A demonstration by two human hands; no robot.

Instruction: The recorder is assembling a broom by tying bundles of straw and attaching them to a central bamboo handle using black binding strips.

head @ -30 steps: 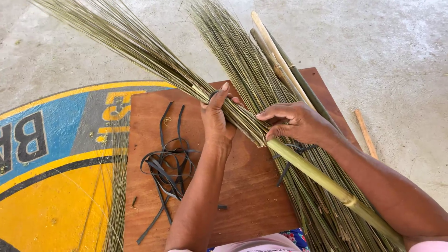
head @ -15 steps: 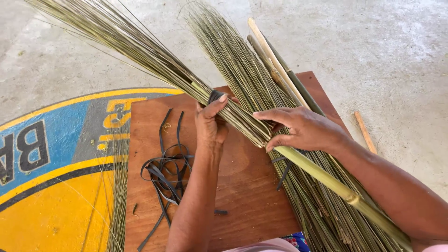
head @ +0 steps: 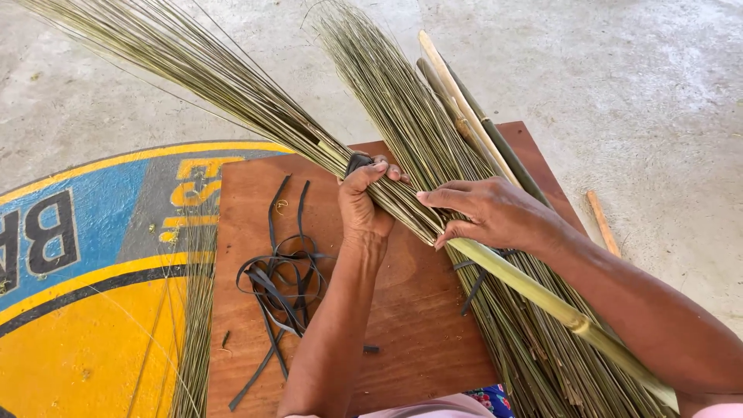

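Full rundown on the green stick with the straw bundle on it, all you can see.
The pale green bamboo-like stick runs diagonally from frame centre to the lower right corner, smooth, with one visible node ring near its lower end. Thin olive-green dry straws fan from its upper end toward the top left. The left hand grips the straws where they meet the stick, with a black strap under its fingers; the right hand presses them there. It is held above the brown wooden board.

Perhaps rubber strips, painted signboard
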